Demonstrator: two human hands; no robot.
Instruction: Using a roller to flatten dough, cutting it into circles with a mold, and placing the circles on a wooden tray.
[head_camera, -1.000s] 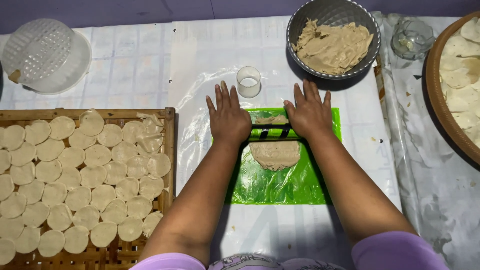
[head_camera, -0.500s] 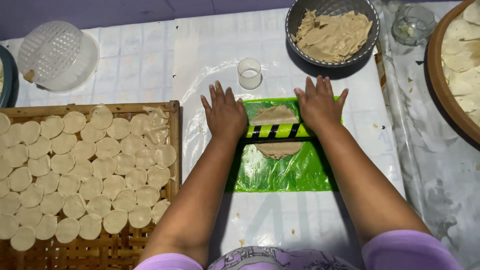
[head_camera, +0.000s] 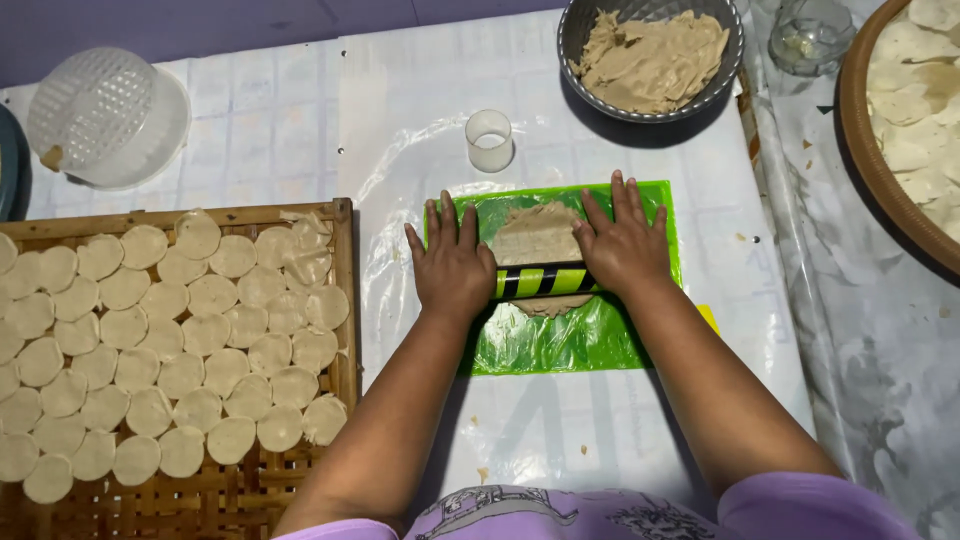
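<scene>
My left hand and my right hand lie flat, fingers spread, on the two ends of a roller with green and black stripes. The roller rests across a flattened piece of tan dough under clear plastic, on a bright green mat. Dough shows both beyond the roller and just in front of it. Both palms press down on the roller rather than wrapping around it.
A woven tray at left holds several round dough discs. A grey bowl of dough stands behind the mat, beside a small clear cup. A white plastic lid lies far left; a round basket at right.
The roller and both hands have come back toward me over the dough, so more flattened dough now shows beyond the roller than before.
</scene>
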